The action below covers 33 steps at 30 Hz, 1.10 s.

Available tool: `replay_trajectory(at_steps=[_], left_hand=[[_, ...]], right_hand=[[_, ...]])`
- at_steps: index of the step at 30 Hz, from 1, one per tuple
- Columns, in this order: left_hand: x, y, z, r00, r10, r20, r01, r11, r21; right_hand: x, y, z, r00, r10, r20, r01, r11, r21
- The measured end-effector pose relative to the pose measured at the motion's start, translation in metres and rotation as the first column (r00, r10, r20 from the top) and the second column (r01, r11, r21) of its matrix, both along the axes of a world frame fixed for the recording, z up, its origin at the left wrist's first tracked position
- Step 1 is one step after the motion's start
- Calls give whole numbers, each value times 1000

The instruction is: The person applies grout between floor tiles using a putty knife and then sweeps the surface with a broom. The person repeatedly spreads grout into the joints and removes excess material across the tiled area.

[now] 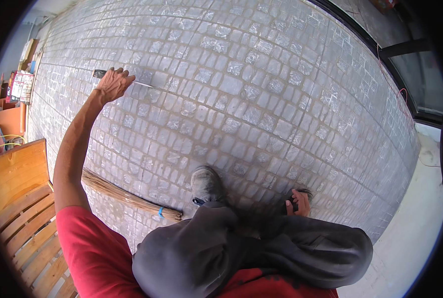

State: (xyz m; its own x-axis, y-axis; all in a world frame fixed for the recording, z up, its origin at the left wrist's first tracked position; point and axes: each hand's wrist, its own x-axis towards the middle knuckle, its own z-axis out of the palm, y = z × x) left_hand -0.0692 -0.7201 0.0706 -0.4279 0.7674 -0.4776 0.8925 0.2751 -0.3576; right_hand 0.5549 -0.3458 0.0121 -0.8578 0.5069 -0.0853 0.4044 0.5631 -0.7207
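Observation:
My left hand [115, 84] is stretched out over the grey cobble-patterned floor tiles [241, 54], closed on a tool [143, 84] with a dark end and a thin pale blade lying along a joint between tiles. At the lower right, beside my folded leg, my right hand [299, 202] has its fingers curled on a small dark object, partly hidden, which I cannot make out. My grey shoe [206, 185] rests on the tiles between my hands. A bundled stick broom [122, 193] with a blue tie lies to the left of the shoe.
A wooden slatted bench [22, 223] is at the left, with boxes and piled items [17, 89] behind it. A dark-framed glass panel [415, 79] with thin red wires runs along the upper right, beside a white wall [428, 169].

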Motion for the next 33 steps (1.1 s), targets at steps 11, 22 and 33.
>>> replay_trajectory(at_steps=[11,22,33], left_hand=[[127,87,7,867,219,448,-490,542,683],[247,199,-56,768,-206,606,-345,665,663],[265,287,-62,773,-324,545,-43,831,555]], right_hand=[[-6,-2,-2,998,-42,-53,42,999,-14],[-12,-6,-1,998,-48,-33,49,999,18],[-18,-1,14,998,-13,-65,19,996,84]])
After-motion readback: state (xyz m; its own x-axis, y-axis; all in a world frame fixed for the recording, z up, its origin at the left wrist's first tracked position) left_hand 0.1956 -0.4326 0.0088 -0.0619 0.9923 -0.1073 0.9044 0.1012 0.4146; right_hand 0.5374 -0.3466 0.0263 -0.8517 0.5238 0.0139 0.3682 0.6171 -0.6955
